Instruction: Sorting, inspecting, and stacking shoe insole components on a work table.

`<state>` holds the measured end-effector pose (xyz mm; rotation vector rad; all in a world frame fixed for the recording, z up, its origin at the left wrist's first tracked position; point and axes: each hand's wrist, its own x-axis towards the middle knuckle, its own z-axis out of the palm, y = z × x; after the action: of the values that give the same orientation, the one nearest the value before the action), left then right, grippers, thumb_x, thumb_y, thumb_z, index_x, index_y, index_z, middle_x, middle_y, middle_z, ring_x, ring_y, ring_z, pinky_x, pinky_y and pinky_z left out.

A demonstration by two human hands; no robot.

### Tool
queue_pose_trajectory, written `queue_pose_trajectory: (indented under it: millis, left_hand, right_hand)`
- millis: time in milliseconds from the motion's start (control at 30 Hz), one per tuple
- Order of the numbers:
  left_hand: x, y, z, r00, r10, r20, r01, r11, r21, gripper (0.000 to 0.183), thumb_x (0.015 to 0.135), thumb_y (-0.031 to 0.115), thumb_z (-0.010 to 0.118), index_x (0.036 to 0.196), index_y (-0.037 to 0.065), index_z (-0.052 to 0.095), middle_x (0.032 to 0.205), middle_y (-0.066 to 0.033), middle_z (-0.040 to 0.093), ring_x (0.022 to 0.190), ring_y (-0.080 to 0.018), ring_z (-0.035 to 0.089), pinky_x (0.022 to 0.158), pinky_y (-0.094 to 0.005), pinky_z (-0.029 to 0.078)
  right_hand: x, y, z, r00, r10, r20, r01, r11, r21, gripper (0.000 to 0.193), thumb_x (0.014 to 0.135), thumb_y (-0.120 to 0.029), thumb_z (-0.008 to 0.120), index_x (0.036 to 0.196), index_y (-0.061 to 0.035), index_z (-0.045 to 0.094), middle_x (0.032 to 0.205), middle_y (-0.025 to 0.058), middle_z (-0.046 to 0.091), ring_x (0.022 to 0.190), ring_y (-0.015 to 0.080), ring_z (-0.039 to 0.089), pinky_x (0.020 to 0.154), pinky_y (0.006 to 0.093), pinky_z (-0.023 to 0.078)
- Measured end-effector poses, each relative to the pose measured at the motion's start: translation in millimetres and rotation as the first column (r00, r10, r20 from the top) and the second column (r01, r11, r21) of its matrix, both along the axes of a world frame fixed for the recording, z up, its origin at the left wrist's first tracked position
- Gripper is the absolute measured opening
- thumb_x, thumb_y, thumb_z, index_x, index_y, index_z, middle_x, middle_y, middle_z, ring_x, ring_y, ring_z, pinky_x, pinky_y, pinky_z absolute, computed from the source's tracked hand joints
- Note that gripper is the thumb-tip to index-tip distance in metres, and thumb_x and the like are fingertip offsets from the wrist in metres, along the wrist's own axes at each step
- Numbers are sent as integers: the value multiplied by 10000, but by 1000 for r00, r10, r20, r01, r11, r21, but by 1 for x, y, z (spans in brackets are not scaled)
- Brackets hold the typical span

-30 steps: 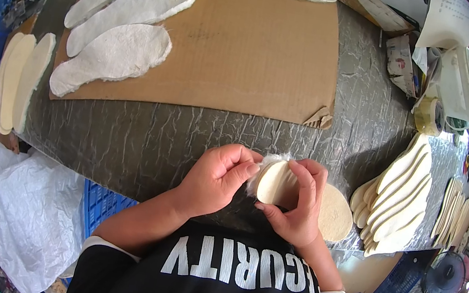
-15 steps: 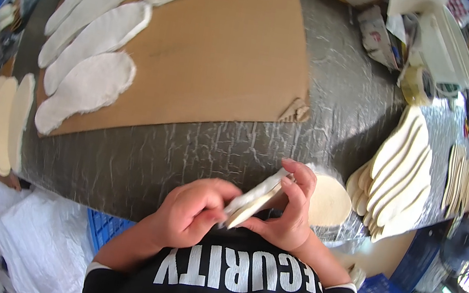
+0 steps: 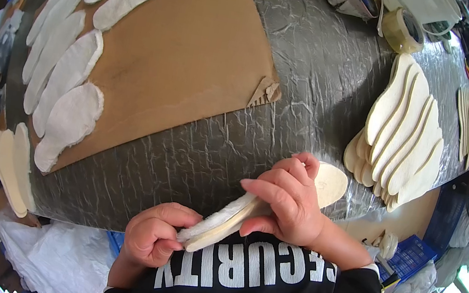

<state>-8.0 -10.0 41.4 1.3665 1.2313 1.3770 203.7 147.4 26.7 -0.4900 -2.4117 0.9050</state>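
Two grips close together: the left grip (image 3: pixel 157 230) pinched tight, the right grip (image 3: pixel 294 202) spread more loosely.
The left grip has its fingers bent and tips drawn together on the side facing the right grip; the left forearm (image 3: pixel 125 272) shows just below it, foreshortened. Farther out and to the right, near but apart from the left grip, the right grip reaches leftward with its index finger (image 3: pixel 270 194), the thumb (image 3: pixel 258 226) below that with a gap between, other fingers folded above; the right forearm (image 3: pixel 341 244) extends from its lower right.
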Motion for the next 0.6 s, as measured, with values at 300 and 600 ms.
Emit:
queue_pose_trajectory:
  millis: [300,600]
  left_hand:
    - [-4,-5,1,997,73,-15,-73,997,-8,307,975,244,577,789,28,464,890,-231,666,755,-311,677,642,-365,547]
    - [5,0,1,815,444,372,-315,879,-358,238,1015,188,511,875,-4,530,1031,-139,646,766,-103,551,636,-238,446]
  right_hand:
    - [-6,2,7,996,93,9,-94,995,21,313,742,-470,695,921,-214,707,769,-53,513,750,173,504,823,440,312]
    - [-23,17,0,979,137,154,-85,948,-306,167,901,-266,626,882,-102,654,825,45,598,880,246,564,868,405,348]
